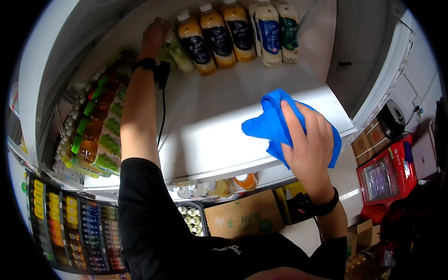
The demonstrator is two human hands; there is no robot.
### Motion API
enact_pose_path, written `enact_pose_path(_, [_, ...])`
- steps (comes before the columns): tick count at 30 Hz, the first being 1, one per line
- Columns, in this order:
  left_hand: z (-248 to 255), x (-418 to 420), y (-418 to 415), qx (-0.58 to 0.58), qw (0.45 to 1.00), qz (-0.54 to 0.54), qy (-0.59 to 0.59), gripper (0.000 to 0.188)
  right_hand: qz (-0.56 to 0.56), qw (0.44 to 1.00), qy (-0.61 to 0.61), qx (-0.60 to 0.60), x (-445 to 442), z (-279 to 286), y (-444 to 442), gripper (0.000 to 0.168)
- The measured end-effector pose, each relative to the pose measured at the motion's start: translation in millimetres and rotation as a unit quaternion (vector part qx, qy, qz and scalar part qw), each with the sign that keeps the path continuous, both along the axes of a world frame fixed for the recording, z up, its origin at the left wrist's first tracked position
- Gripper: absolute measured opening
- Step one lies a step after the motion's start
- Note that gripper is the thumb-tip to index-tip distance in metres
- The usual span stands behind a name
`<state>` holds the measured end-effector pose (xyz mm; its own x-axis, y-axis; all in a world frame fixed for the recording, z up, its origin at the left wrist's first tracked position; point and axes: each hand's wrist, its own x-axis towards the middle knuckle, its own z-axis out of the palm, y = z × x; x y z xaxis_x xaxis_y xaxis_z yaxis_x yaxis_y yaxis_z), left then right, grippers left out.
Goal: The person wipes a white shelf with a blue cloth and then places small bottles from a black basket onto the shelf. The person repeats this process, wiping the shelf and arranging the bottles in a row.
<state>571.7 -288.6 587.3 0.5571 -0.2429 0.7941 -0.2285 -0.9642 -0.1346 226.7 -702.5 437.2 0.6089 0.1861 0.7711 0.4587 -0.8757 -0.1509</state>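
Observation:
My left hand [155, 36] reaches to the back of a white shelf [210, 105], its fingers at the top of a pale green bottle [178, 52] that leans to one side. Whether it grips that bottle is hard to tell. Beside it stand bottles of orange-brown milk tea [197, 47] with dark labels, then cream-coloured bottles with a blue label [268, 35] and a green one [289, 33]. Over the shelf's front right part, my right hand [309, 140] holds a bunched blue cloth [273, 122]. Both wrists wear black bands, the left one with a cable.
Rows of green-capped tea bottles [101, 122] line the shelf's left side. Below are more bottles [220, 187], a cardboard box [245, 215] and a black crate of bottles [192, 220]. A drinks rack [80, 227] stands lower left, a red case [388, 175] at right.

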Motion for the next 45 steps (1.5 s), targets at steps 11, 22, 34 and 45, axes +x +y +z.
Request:
enact_pose_path(11, [14,-39,-8,-0.059,0.989,0.037,0.133,0.066,0.001,0.998,-0.057,0.026,8,-2,3,0.073])
enact_pose_path(22, [3,-247,-84,-0.067,0.959,-0.037,0.271,0.044,0.004,0.997,-0.057,0.047,0,-5,0,0.059])
enact_pose_path(34, [-293,-628,-16,-0.328,0.872,-0.141,0.335,0.017,0.304,0.938,0.136,0.099,-171,-149,81,0.055])
enact_pose_path(45, [-593,-805,123,-0.372,0.699,0.377,0.481,0.029,0.345,0.886,0.306,-0.047,-203,-202,134,0.053])
